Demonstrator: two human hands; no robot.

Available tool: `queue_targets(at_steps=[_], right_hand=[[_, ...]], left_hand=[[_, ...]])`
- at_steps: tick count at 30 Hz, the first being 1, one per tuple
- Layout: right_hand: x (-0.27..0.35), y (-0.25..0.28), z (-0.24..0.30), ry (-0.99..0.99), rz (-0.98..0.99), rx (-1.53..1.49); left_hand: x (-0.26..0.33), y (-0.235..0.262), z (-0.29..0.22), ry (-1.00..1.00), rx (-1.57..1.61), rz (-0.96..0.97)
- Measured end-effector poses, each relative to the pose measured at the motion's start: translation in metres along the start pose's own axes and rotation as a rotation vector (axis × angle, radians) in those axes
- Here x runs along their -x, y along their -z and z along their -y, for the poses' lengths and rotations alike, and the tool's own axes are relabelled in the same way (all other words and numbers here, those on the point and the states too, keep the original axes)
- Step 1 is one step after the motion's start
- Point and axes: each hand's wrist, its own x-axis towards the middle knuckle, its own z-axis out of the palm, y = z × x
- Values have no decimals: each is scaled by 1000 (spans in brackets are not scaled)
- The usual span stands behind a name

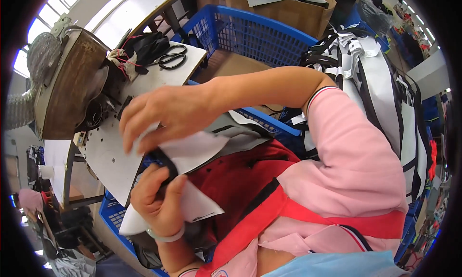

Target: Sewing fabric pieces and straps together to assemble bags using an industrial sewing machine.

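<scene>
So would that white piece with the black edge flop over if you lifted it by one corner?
Probably it bends rather than droops: the white piece curves smoothly between the right hand and left hand. It looks thin, so likely light. Its free corner holds out flat, suggesting some stiffness.

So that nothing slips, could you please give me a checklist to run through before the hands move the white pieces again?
1. Left hand pinches white piece: ok.
2. Right hand rests on upper white piece: ok.
3. Black strip between the pieces aligned: cannot tell.
4. Scissors lie away from both hands on the white table: ok.
5. Blue crate contents: cannot tell.
</scene>
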Motion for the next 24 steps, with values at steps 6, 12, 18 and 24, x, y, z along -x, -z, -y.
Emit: queue_targets(at_steps=[6, 12, 18, 24], right_hand=[[-5, 27, -18, -402, 370, -167], [13, 12, -33, -513, 379, -247], [25, -4, -60, -501, 372, -334], [32, -8, -69, -564, 400, -324]], left_hand=[[-14, -6, 15, 42, 181, -134], [-17, 7, 51, 193, 136, -91], [-16, 10, 79, 293, 111, -66], [-16, 6, 96, 319, 128, -74]])
